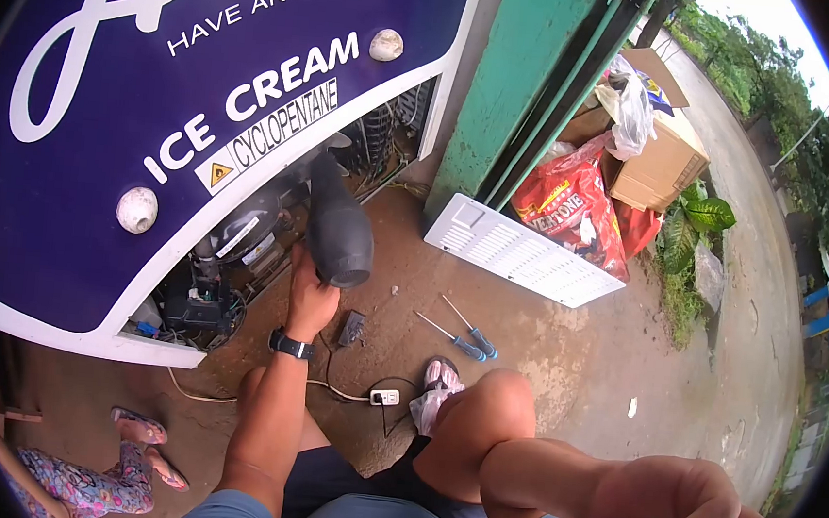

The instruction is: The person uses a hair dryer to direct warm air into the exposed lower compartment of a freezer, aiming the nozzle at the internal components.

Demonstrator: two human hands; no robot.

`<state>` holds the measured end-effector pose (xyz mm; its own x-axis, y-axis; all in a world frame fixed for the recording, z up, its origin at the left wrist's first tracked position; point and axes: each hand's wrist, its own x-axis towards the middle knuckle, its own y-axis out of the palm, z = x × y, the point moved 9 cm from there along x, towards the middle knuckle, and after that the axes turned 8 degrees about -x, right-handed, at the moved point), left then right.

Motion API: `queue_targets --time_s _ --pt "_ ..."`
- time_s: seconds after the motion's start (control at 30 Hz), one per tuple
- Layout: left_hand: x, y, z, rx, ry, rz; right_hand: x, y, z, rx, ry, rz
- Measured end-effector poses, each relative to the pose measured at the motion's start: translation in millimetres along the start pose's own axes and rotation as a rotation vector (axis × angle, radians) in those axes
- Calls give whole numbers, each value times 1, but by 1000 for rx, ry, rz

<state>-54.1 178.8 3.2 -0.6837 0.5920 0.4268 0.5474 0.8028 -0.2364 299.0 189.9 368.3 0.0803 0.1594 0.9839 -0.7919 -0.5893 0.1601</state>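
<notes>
My left hand [312, 295], with a black watch on its wrist, is closed round the handle of a black handheld blower [341, 229]. The blower's narrow end points into the open lower compartment of a purple ice cream freezer [80, 174]. Inside sit a dark rounded compressor [247, 221], wiring and a black box [198, 310]. At the lower right, away from the freezer, my right hand [672, 513] has its fingers curled. A sliver of teal shows under them at the frame's edge; what it belongs to is cut off.
Two blue-handled screwdrivers [471, 341] lie on the concrete near my foot. A white vented panel [522, 253] leans by the green post [496, 90]. A white outlet [384, 397] with cords is on the floor. Another person's patterned trousers [86, 477] show lower left.
</notes>
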Motion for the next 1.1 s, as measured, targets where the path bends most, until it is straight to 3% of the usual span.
queue_targets --time_s 0.47,0.53,1.1 --pt "2 0 -4 -38 23 -15 -3 -2 2 183 -147 -71" --pt "-1 -1 -7 -18 28 -8 0 3 2 -35 6 8" --pt "-5 -7 -11 30 -35 7 -2 13 -1 -13 -8 8"
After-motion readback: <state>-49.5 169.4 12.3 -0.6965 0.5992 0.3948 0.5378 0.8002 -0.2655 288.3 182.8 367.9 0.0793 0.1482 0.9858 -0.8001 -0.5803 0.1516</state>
